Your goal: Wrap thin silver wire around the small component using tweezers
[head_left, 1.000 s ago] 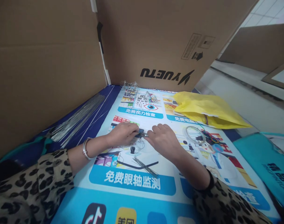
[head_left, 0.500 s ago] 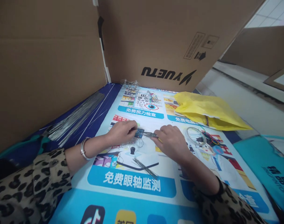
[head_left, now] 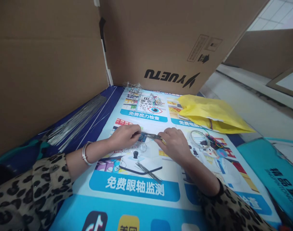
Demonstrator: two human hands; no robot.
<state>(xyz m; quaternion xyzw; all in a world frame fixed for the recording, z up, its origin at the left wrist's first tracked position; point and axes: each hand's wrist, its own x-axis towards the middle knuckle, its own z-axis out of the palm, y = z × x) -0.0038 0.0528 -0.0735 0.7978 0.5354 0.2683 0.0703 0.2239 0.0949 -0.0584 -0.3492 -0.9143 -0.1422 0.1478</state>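
My right hand (head_left: 174,145) is wrapped round a pair of pliers (head_left: 153,136), whose jaws point left. The jaws reach almost to the fingertips of my left hand (head_left: 127,136), which is closed in a pinch on a thin wire; most of the wire is hidden by the fingers. Below the two hands, fine wire loops (head_left: 142,147) lie on the printed sheet. A small black piece (head_left: 135,154) is near them. Closer to me lies a little bunch of cut straight wires (head_left: 148,172).
Long straight wires (head_left: 76,123) lie in a bundle at left. Tangled wire (head_left: 134,87) sits at the back by the cardboard wall (head_left: 148,38). On the right are a clear ring (head_left: 193,138), coloured cords (head_left: 215,141), a yellow bag (head_left: 214,112) and a teal bag (head_left: 269,173).
The pliers have tilted slightly in my right hand, their jaws nearer the left fingertips. My left hand keeps its pinch. The whole view has shifted a little.
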